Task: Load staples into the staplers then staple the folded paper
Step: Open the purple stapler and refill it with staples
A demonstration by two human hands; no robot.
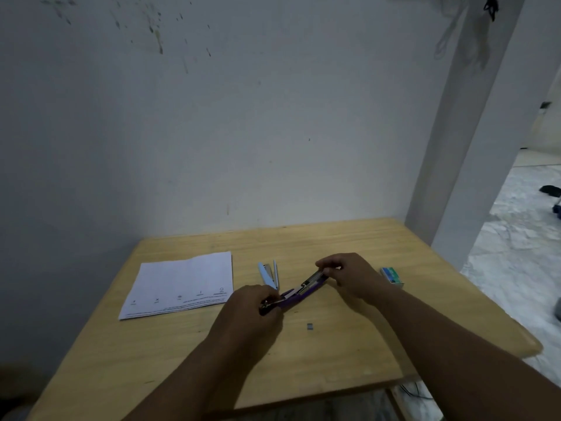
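Observation:
A purple stapler point(299, 294) lies swung wide open over the middle of the wooden table point(349, 238), its metal staple channel showing. My left hand point(253, 311) grips its near, lower-left end. My right hand point(352, 276) pinches its far, upper-right end. Just behind it a light blue stapler point(268, 275) rests on the table, hinged open in a V. The folded white paper point(182, 284), printed along its near edge, lies flat to the left. A small piece of staples point(310, 326) sits loose on the wood in front of the purple stapler.
A small blue and green staple box point(392, 276) stands to the right of my right hand. The table backs against a white wall point(243, 132); a pillar point(455, 183) rises at its far right corner, with pale floor point(516, 253) beyond the right edge.

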